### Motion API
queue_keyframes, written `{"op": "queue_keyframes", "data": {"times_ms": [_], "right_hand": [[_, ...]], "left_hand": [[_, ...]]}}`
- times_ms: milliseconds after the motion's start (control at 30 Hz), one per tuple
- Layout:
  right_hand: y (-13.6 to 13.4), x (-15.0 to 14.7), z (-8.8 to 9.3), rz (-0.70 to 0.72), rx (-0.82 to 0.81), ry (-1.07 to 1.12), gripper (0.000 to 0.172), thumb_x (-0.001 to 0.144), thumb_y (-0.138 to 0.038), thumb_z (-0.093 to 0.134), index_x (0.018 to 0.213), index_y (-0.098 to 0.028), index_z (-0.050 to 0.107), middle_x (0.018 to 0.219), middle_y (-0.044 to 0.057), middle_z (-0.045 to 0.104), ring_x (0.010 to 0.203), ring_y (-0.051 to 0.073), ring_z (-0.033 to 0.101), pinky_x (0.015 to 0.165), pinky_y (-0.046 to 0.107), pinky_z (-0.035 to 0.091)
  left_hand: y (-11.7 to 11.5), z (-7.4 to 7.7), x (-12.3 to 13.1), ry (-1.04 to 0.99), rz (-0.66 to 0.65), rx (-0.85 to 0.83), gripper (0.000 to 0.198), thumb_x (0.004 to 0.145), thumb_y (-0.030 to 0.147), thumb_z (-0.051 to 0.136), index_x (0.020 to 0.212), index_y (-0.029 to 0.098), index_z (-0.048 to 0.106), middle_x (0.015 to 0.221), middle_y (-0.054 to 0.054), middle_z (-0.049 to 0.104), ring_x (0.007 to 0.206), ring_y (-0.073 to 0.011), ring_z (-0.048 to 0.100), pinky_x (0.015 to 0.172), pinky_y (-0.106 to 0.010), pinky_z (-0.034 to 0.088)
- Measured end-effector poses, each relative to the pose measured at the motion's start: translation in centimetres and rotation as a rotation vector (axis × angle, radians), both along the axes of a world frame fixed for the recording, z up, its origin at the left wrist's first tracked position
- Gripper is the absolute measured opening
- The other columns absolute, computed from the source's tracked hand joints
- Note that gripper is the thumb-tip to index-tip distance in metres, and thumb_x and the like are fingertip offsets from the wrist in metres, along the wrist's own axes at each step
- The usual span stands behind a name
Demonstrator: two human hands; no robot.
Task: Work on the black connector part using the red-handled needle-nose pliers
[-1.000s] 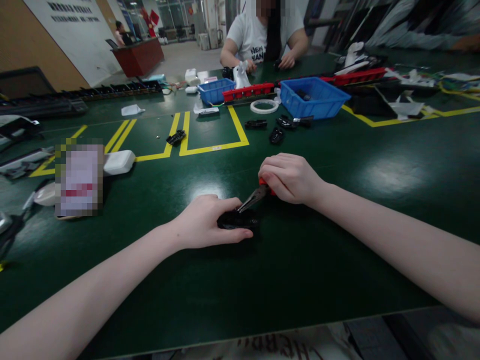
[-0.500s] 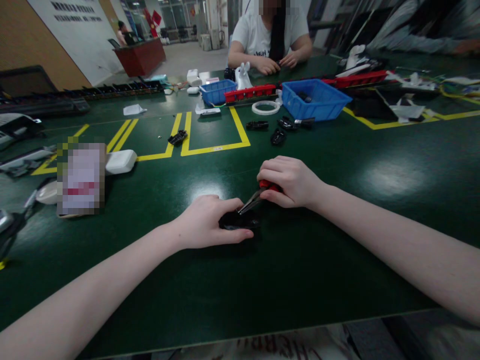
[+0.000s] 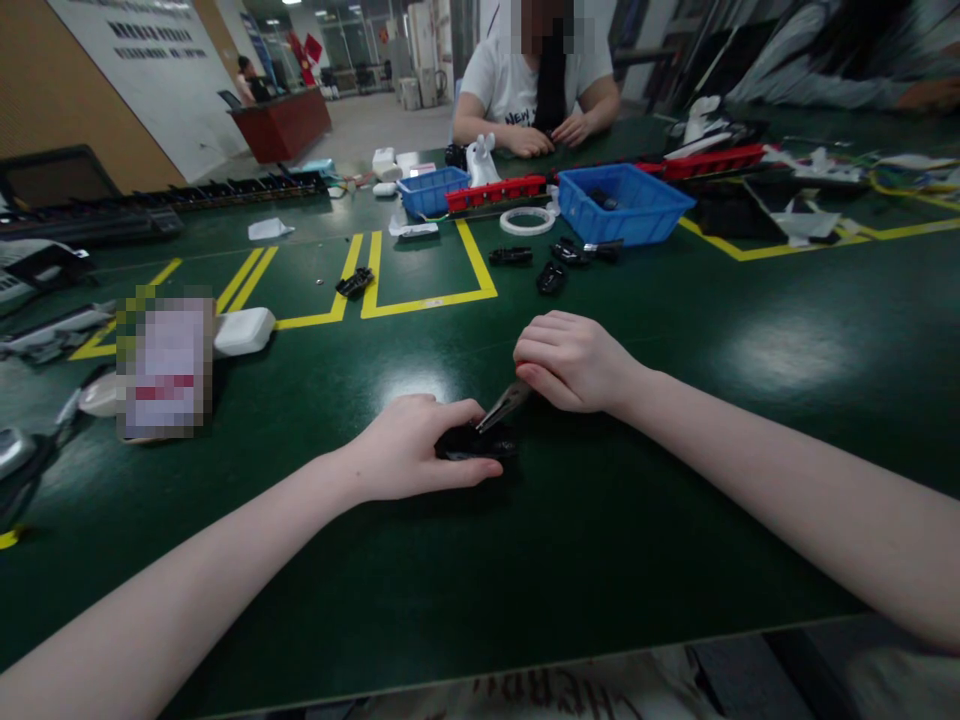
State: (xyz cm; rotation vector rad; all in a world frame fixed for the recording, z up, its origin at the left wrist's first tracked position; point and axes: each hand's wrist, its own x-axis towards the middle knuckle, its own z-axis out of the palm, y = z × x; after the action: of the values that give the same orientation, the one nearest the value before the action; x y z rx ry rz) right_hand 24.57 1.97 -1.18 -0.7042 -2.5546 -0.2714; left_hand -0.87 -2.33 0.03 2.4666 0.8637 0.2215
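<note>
On the green table (image 3: 480, 570), a dark, glossy black plastic part (image 3: 495, 442) lies between the thumb and fingers of my left hand (image 3: 409, 447). My left hand grips its left end and hides some of it. In my right hand (image 3: 574, 362) is a pair of needle-nose pliers (image 3: 501, 406), with the fist closed over the handles. The pliers' jaws slant down to the left, and their tips meet the top of the black part near my left fingers. Whether the tips pinch anything is too small to tell.
Several small black parts (image 3: 551, 279) lie beyond my right hand, near a blue bin (image 3: 626, 215) and a white ring (image 3: 527, 221). A phone (image 3: 169, 365) and a white case (image 3: 244, 331) are at left. Across the table sits a person (image 3: 536, 90).
My right hand has closed further over the pliers, so their red handles no longer show. My left hand and the black part have hardly moved.
</note>
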Motion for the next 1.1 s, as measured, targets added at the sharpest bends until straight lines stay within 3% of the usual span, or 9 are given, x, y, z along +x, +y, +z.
{"op": "queue_keyframes", "data": {"times_ms": [267, 700, 1100], "right_hand": [[0.04, -0.02, 0.04, 0.002, 0.023, -0.008, 0.043, 0.101, -0.046, 0.036, 0.076, -0.02, 0.058, 0.075, 0.007, 0.063, 0.07, 0.02, 0.053, 0.069, 0.035, 0.037], [0.0, 0.16, -0.18, -0.012, 0.012, 0.033, 0.044, 0.104, -0.034, 0.028, 0.076, -0.02, 0.059, 0.074, 0.006, 0.064, 0.071, 0.019, 0.055, 0.069, 0.035, 0.037], [0.15, 0.36, 0.01, -0.008, 0.027, 0.031, 0.043, 0.104, -0.033, 0.03, 0.074, -0.019, 0.057, 0.07, 0.005, 0.061, 0.067, 0.018, 0.053, 0.067, 0.034, 0.036]], "left_hand": [[-0.01, -0.09, -0.06, -0.007, 0.0, 0.018, 0.037, 0.091, 0.057, 0.058, 0.098, 0.021, 0.064, 0.066, 0.003, 0.058, 0.059, -0.0138, 0.054, 0.056, -0.024, 0.03], [-0.02, -0.2, 0.0, 0.005, 0.012, 0.033, 0.037, 0.091, 0.057, 0.058, 0.092, 0.02, 0.062, 0.065, 0.003, 0.057, 0.06, -0.0141, 0.054, 0.055, -0.025, 0.028], [0.05, -0.1, -0.01, 0.001, -0.003, 0.019, 0.038, 0.092, 0.057, 0.059, 0.095, 0.02, 0.063, 0.066, 0.003, 0.057, 0.059, -0.014, 0.053, 0.055, -0.024, 0.028]]}}
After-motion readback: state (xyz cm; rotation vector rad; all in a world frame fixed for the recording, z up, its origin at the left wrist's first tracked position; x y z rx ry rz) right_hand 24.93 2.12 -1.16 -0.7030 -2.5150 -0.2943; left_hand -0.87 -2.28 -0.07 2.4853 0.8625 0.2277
